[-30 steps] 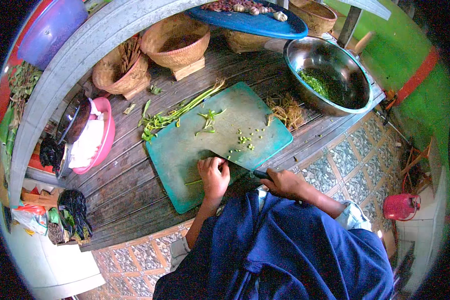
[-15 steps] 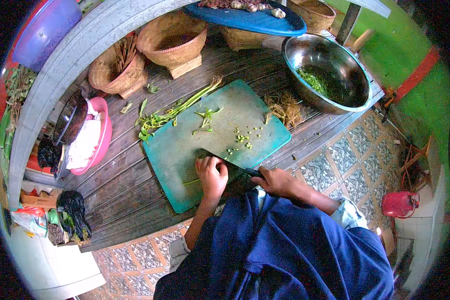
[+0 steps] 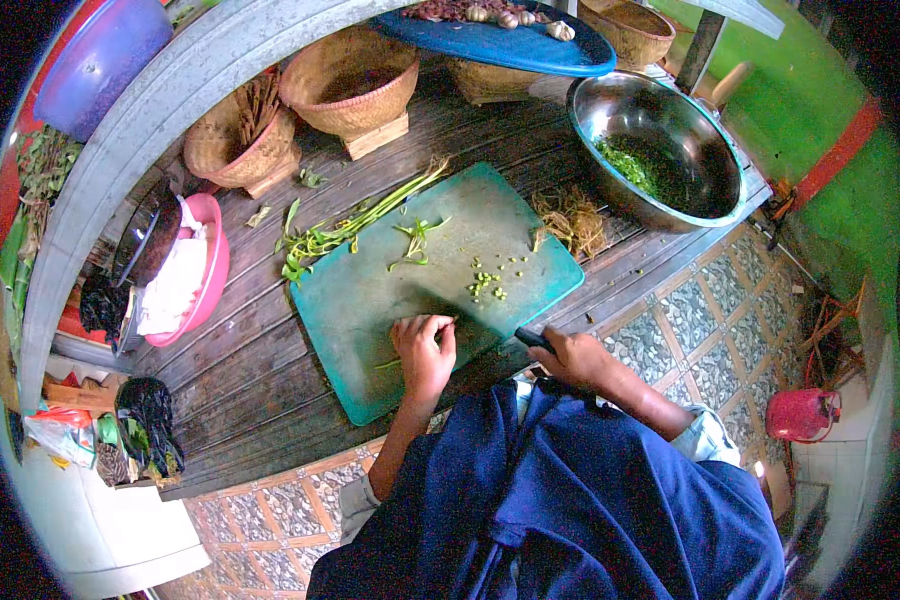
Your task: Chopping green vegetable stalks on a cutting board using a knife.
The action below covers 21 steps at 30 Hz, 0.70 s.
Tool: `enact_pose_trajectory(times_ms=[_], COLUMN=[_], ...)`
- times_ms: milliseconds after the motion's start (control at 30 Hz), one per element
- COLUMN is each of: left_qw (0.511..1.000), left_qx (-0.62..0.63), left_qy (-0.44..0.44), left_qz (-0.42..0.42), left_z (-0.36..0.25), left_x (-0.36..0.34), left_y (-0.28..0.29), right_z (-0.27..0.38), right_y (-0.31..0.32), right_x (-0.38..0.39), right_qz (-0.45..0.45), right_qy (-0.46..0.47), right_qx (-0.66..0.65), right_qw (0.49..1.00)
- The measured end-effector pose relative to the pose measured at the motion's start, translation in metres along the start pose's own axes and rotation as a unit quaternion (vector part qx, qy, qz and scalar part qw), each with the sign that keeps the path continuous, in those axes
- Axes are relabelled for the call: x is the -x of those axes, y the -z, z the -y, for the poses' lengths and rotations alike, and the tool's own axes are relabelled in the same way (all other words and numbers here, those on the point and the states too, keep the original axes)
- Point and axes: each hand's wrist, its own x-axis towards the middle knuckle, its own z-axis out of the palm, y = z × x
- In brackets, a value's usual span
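My right hand [image 3: 576,358] is wrapped round the black handle of a knife [image 3: 470,317], whose dark blade points left over a green cutting board [image 3: 365,325]. Beside the blade, my left hand [image 3: 425,352] is closed with bent fingers on a thin green stalk [image 3: 387,365]; one end shows at its left, and most of it is hidden by the hand. Small chopped green pieces [image 3: 487,283] lie just beyond the blade. A leafy sprig [image 3: 416,240] rests farther up the board, and a bunch of long green stalks [image 3: 370,215] lies along its far left edge.
At the far right stands a steel bowl [image 3: 705,140] with chopped greens. A clump of stringy roots [image 3: 568,222] sits by the board. Woven baskets [image 3: 355,90] and a blue tray [image 3: 510,38] with garlic are at the back. A pink basin [image 3: 210,270] stands left on the wooden table [image 3: 240,400].
The knife has moved a little up and right with my right hand, its blade now more raised and tilted. My left hand stays nearly in place. The view has shifted slightly.
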Motion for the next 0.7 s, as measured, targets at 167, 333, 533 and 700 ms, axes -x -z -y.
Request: enact_pose_trajectory(times_ms=[167, 333, 533, 700], left_qw=[0.999, 1.0, 0.999, 0.999], left_qx=[-0.037, -0.03, -0.04, -0.035], left_qy=[0.005, 0.005, -0.002, -0.011], left_qz=[0.008, 0.007, 0.001, -0.002], left_z=[0.005, 0.002, 0.0, 0.002], left_x=[-0.001, -0.003, -0.004, -0.001], left_y=[-0.004, -0.004, -0.003, -0.003], right_z=[0.015, 0.012, 0.026, 0.031], right_y=[0.005, -0.002, -0.011, -0.007], right_x=[0.012, 0.007, -0.021, -0.011], right_qz=[0.013, 0.045, 0.05, -0.015], right_qy=[0.034, 0.003, 0.008, 0.04], right_qx=[0.036, 0.009, -0.003, 0.004], right_qw=[0.999, 0.999, 0.999, 0.999])
